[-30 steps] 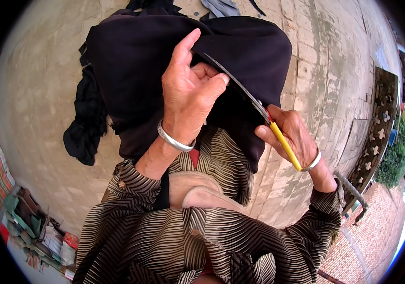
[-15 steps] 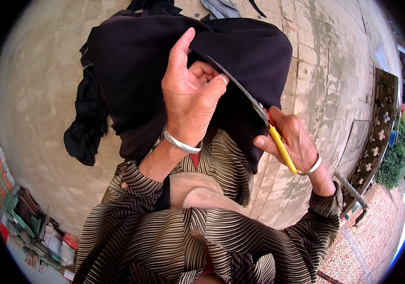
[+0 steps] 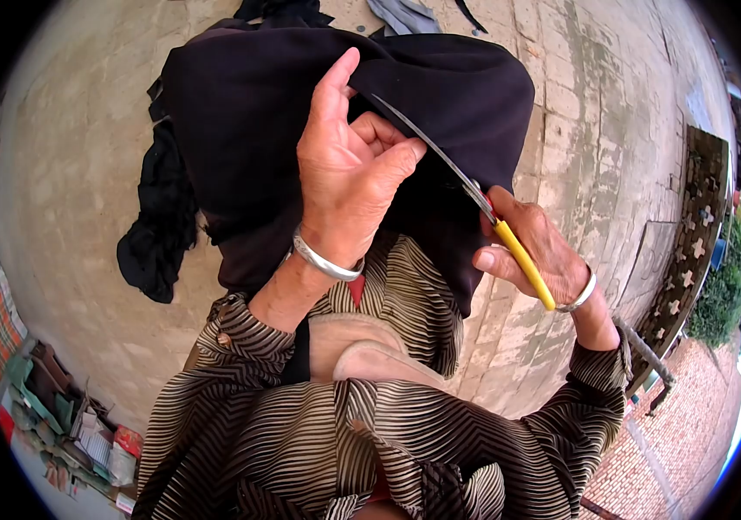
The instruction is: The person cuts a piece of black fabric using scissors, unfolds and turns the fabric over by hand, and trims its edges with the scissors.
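Note:
Dark cloth lies spread over my lap and knees. Above it, my left hand has its index finger stretched out and its thumb pinched against the curled fingers beside the scissor blades; what is in the pinch is too small to make out. My right hand is wrapped round the scissors, which have yellow and red handles. Their long blades point up and left across the cloth, close to my left thumb, and look nearly closed.
Black cloth scraps lie on the paved ground at the left, and a grey cloth at the top. A stick is at the right. Piled items stand at the lower left.
The scissors and my right hand dipped slightly, then came back up and right, with the blade tips shifting up and left. My left hand has barely moved, its thumb slightly further right.

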The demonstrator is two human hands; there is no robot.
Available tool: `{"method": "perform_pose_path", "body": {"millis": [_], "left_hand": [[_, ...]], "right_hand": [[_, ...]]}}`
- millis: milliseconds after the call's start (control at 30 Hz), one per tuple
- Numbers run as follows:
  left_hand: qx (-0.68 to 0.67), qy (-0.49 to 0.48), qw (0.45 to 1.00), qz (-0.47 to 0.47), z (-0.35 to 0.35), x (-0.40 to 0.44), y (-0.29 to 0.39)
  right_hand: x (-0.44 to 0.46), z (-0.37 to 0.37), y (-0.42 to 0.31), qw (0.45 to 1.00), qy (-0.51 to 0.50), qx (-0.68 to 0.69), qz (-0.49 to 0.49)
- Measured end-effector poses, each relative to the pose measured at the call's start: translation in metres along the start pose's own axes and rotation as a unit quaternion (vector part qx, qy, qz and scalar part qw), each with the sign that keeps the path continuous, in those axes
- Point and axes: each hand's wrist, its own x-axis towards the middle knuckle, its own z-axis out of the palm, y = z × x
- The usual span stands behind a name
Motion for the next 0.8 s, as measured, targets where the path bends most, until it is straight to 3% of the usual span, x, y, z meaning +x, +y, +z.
{"method": "perform_pose_path", "body": {"millis": [333, 533, 800], "left_hand": [[-0.003, -0.019, 1.000, 0.002, -0.004, 0.001, 0.002], [-0.004, -0.023, 1.000, -0.007, -0.004, 0.001, 0.003], [-0.009, -0.017, 1.000, 0.001, 0.000, 0.000, 0.005]], "right_hand": [[0.001, 0.003, -0.008, 0.999, 0.034, -0.012, 0.041], [0.001, 0.006, 0.001, 1.000, 0.011, -0.002, -0.010], [0.005, 0.002, -0.016, 1.000, 0.009, 0.011, 0.017]]}}
